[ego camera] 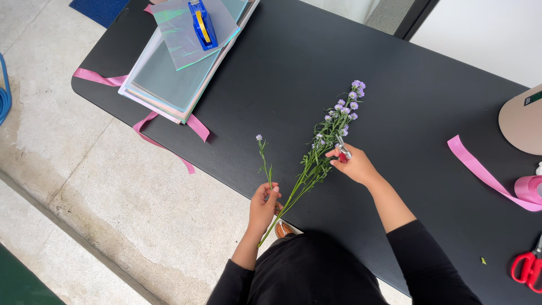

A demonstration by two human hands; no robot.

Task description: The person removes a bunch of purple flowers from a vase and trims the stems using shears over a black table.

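My left hand (263,204) grips a short green sprig (263,159) topped by one small purple bloom, held upright at the black table's near edge. A long stem of purple flowers (322,146) lies slanted across the table, its cut end passing my left hand and overhanging the edge. My right hand (354,164) rests on the middle of that stem and holds small pruning snips with a red handle (342,149), their tip in among the leaves.
A stack of iridescent wrapping sheets (169,73) with a blue tape dispenser (202,22) lies at the far left, pink ribbon (169,133) trailing under it. At the right are a pink ribbon roll (529,188), red scissors (528,266) and a beige cone (522,121). The black table (293,62) stands on concrete floor.
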